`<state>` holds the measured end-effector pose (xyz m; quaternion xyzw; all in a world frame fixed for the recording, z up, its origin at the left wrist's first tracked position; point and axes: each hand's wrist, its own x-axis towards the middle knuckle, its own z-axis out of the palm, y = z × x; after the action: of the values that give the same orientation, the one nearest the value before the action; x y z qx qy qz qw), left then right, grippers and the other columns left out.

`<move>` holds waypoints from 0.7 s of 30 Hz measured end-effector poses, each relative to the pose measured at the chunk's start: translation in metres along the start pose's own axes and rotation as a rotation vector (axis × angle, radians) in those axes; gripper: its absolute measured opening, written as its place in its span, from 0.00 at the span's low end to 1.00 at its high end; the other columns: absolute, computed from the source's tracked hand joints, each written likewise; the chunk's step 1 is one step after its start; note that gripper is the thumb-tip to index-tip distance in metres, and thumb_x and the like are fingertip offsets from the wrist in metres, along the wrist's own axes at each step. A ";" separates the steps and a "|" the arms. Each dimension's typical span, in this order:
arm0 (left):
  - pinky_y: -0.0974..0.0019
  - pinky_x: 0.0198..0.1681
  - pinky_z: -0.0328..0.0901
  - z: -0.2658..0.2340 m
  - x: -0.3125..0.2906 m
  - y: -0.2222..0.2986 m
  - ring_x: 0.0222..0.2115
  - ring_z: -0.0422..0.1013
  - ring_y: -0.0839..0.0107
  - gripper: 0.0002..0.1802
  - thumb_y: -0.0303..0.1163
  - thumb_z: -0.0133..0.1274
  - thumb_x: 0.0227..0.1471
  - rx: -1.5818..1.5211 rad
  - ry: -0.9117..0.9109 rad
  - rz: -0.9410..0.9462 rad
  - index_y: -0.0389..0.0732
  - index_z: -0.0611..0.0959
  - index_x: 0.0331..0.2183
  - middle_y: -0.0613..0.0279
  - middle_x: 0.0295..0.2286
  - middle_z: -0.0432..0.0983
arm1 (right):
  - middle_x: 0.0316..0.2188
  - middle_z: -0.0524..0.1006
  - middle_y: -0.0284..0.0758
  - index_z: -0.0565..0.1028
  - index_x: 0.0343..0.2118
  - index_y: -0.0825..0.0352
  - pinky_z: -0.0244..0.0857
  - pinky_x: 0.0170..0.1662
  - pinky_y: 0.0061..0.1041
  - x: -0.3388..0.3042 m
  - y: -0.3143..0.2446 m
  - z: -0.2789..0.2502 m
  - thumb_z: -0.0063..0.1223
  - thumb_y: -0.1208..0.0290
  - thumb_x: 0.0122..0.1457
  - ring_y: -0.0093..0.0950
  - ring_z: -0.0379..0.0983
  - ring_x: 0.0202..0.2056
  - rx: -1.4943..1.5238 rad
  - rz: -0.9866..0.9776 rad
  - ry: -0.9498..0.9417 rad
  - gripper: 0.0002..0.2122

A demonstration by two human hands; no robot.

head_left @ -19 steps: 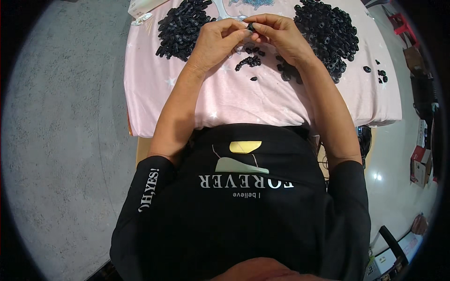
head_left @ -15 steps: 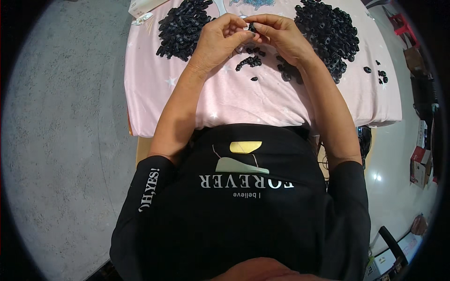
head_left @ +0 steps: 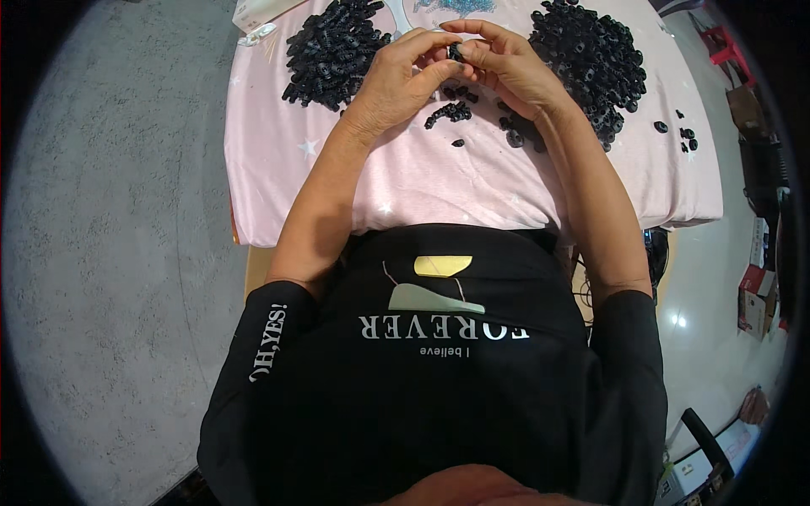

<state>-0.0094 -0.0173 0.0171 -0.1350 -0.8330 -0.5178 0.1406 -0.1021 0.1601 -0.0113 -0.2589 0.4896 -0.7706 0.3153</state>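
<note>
My left hand [head_left: 403, 78] and my right hand [head_left: 504, 69] meet above a table covered with a pink cloth [head_left: 422, 181]. Between their fingertips they pinch one small black plastic part [head_left: 456, 52]. A big heap of the same black parts [head_left: 331, 52] lies to the left of my hands, and another heap [head_left: 591, 61] lies to the right. Under my hands sits a small loose cluster of black parts [head_left: 451, 111].
A few stray black parts [head_left: 682, 135] lie near the cloth's right edge. A white box [head_left: 257, 13] stands at the far left corner of the table. Grey floor spreads to the left. Boxes and clutter [head_left: 755, 287] line the right side.
Both hands stay together over the cloth, and only the fingers have shifted slightly around the small black part.
</note>
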 end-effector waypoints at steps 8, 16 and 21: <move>0.74 0.41 0.67 0.004 0.000 0.022 0.33 0.70 0.77 0.15 0.26 0.60 0.54 0.155 0.069 0.085 0.35 0.82 0.45 0.65 0.32 0.74 | 0.39 0.77 0.32 0.68 0.59 0.68 0.70 0.38 0.11 -0.001 -0.005 0.003 0.57 0.73 0.62 0.14 0.70 0.31 0.026 -0.025 -0.055 0.22; 0.72 0.36 0.70 0.006 0.002 0.016 0.30 0.72 0.75 0.15 0.26 0.61 0.51 0.207 0.125 0.161 0.36 0.83 0.43 0.63 0.30 0.76 | 0.40 0.78 0.32 0.70 0.58 0.68 0.70 0.39 0.11 0.001 -0.002 -0.001 0.58 0.72 0.62 0.15 0.71 0.33 0.020 -0.038 -0.063 0.22; 0.72 0.38 0.69 0.004 0.003 0.014 0.31 0.71 0.76 0.16 0.27 0.63 0.50 0.163 0.086 0.112 0.38 0.83 0.43 0.64 0.31 0.75 | 0.42 0.79 0.32 0.71 0.57 0.67 0.71 0.41 0.12 0.001 -0.003 -0.006 0.57 0.71 0.62 0.15 0.75 0.37 -0.020 -0.039 -0.030 0.20</move>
<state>-0.0073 -0.0075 0.0280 -0.1471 -0.8567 -0.4449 0.2156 -0.1077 0.1639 -0.0108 -0.2832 0.4873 -0.7676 0.3050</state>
